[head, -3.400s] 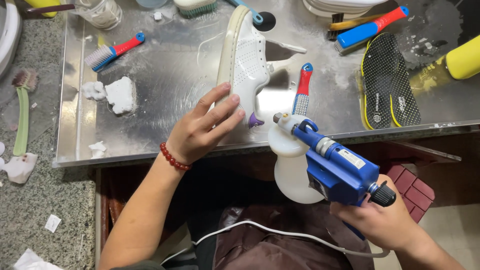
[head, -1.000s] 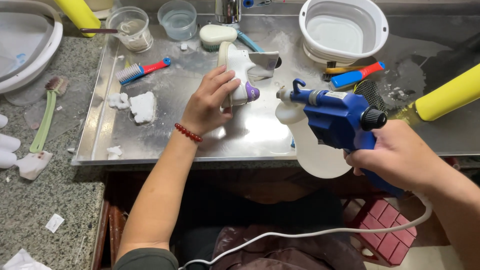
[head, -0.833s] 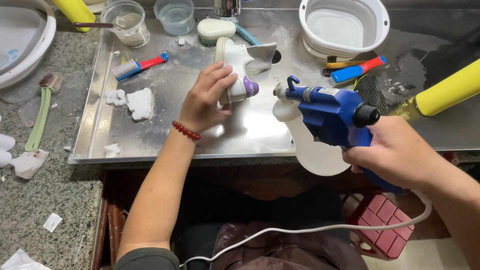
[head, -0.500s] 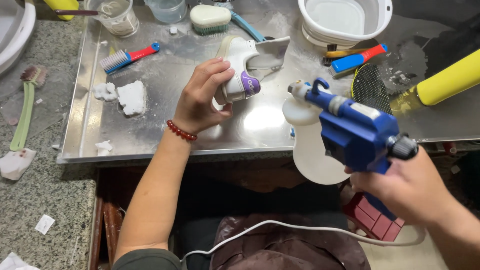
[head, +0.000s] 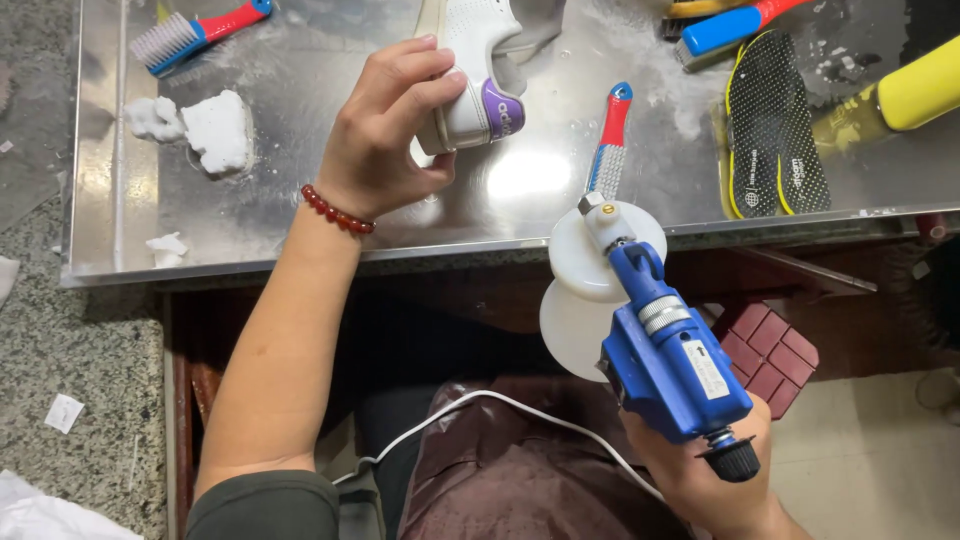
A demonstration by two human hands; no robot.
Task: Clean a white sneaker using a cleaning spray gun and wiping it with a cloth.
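Note:
My left hand (head: 385, 125) grips the heel of a white sneaker (head: 470, 70) with a purple heel tab, held on its side over the wet steel tray (head: 300, 220). A red bead bracelet (head: 335, 210) sits on that wrist. My right hand (head: 700, 470) holds a blue electric spray gun (head: 665, 345) with a white round bottle (head: 590, 290) under it. Its nozzle points toward the tray's front edge, a little right of the sneaker. A white cord (head: 480, 405) runs from the gun across my lap.
On the tray lie a red and blue brush (head: 195, 32), white foam clumps (head: 215, 130), a red-handled brush (head: 610, 140), black insoles with yellow rims (head: 775, 135) and a yellow roll (head: 920, 95). Speckled stone counter (head: 70, 380) lies at left. A red block (head: 770, 355) sits below right.
The view has closed in on the tray. My right hand has pulled the spray gun down and back toward my lap. My left hand keeps hold of the sneaker's heel.

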